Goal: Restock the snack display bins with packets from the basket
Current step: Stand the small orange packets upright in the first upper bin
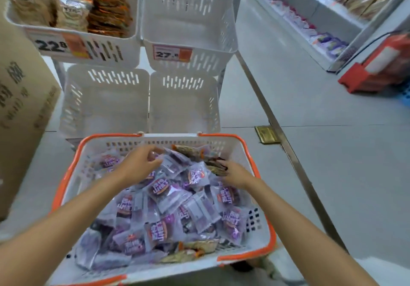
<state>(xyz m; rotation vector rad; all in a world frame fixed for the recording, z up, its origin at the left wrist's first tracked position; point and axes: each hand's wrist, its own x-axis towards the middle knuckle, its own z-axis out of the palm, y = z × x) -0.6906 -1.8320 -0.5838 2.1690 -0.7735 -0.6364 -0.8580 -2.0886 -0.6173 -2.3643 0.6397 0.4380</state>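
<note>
Two hands reach into the basket [99, 144] of packets.
Left hand [138, 163] pinches a purple packet [174, 163] near the far rim; right hand [236, 173] touches brown packets [216, 168] at the far right corner, grip unclear.

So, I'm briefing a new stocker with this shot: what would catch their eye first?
The orange-rimmed basket in the foreground, heaped with purple snack packets, with the left hand and right hand reaching in among them. Behind it stand white display bins, the upper left bin packed with brown snack packs.

Glossy plastic packets [168, 199], perforated matt plastic basket [221, 143], matt cardboard box [20, 99]
</note>
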